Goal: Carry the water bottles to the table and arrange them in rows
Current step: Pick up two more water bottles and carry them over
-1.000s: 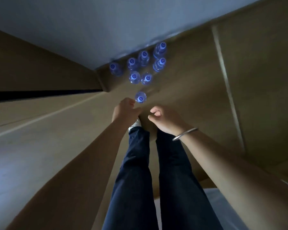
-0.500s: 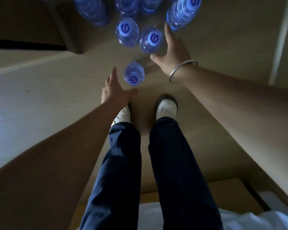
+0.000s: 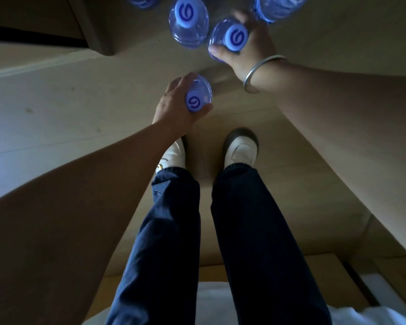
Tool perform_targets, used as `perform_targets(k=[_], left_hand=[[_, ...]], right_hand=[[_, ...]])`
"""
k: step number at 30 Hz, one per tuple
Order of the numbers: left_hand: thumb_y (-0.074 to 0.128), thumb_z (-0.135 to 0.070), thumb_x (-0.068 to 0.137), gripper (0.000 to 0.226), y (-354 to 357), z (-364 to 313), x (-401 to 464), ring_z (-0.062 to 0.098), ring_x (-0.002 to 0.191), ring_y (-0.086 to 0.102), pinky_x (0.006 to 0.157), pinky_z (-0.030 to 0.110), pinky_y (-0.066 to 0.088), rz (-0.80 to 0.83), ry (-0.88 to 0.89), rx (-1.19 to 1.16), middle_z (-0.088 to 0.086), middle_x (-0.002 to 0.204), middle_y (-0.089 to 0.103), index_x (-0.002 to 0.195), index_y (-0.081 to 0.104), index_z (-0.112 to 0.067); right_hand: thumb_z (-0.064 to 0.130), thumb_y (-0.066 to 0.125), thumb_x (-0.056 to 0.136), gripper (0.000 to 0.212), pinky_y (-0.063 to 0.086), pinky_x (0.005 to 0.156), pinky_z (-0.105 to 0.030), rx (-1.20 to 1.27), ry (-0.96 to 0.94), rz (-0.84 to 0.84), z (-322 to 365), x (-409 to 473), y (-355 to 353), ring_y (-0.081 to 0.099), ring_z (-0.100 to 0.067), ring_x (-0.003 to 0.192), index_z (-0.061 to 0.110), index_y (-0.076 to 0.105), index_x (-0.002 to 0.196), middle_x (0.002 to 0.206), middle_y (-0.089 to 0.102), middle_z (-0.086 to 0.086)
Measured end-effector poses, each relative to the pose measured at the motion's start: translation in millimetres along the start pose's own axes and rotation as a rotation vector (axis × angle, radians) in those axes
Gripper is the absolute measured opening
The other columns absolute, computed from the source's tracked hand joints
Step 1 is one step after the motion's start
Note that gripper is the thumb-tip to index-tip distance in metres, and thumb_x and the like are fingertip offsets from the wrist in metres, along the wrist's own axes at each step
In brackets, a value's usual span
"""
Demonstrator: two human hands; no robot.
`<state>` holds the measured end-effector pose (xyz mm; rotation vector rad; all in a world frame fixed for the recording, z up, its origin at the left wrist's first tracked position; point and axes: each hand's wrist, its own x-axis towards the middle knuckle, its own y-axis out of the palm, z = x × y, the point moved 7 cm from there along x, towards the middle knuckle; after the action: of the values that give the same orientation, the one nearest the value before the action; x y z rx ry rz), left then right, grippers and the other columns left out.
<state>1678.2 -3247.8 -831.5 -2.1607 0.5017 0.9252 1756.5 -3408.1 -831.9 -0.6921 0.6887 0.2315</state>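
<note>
Task looked barely begun, judging by the layout: no table in view, no rows yet, and the bottles were on the floor (image 3: 56, 109) w/ both hands only just taking hold. The left hand (image 3: 174, 109) was wrapped round the nearest bottle (image 3: 198, 96), which stood apart from the rest, just ahead of the white shoes (image 3: 240, 148); fingers curled behind it, thumb across the front under the cap. The right hand (image 3: 246, 46), w/ a metal bangle (image 3: 260, 71) on the wrist, was clasping a second bottle (image 3: 230, 35) at the near edge of the cluster, thumb across the front and fingers round the far side. Couldn't tell if either bottle had left the floor. Beside that one stood a third bottle (image 3: 188, 23), untouched, and at least two more were cut off by the top of the frame, approx. by a wall corner. So my read: pick-up stage of one trip, carry and arranging all still to do, and prob. more trips needed for the rest. As for the bottles themselves: clear plastic, bluish in the dim light, ribbed shoulders, each w/ a light blue cap bearing a dark swirl logo; all upright and capped, seen nearly from above. Water level not readable from this angle.
</note>
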Motion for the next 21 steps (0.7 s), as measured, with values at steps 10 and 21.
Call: perform_targets(k=[10, 21], left_hand=[[0.070, -0.040, 0.076, 0.066, -53.8, -26.4, -60.6, 0.026, 0.113, 0.054, 0.084, 0.025, 0.038, -0.078, -0.067, 0.026, 0.005, 0.129, 0.054, 0.134, 0.043, -0.025], [0.076, -0.036, 0.073, 0.057, -137.7, -70.7, -244.8, 0.020, 0.096, 0.059, 0.069, 0.018, 0.034, -0.308, -0.199, -0.335, -0.005, 0.104, 0.061, 0.124, 0.052, -0.027]], right_hand=[[0.038, 0.076, 0.071, 0.074, 0.042, 0.102, -0.039, -0.053, 0.111, 0.131, 16.8, -94.7, -16.8, 0.055, -0.030, 0.114, 0.019, 0.044, 0.135, 0.129, 0.049, -0.013], [0.039, 0.076, 0.072, 0.065, 0.040, 0.095, -0.041, -0.339, -0.257, 0.199, 175.2, -264.1, -81.3, 0.052, -0.035, 0.104, 0.014, 0.055, 0.128, 0.101, 0.050, -0.016]])
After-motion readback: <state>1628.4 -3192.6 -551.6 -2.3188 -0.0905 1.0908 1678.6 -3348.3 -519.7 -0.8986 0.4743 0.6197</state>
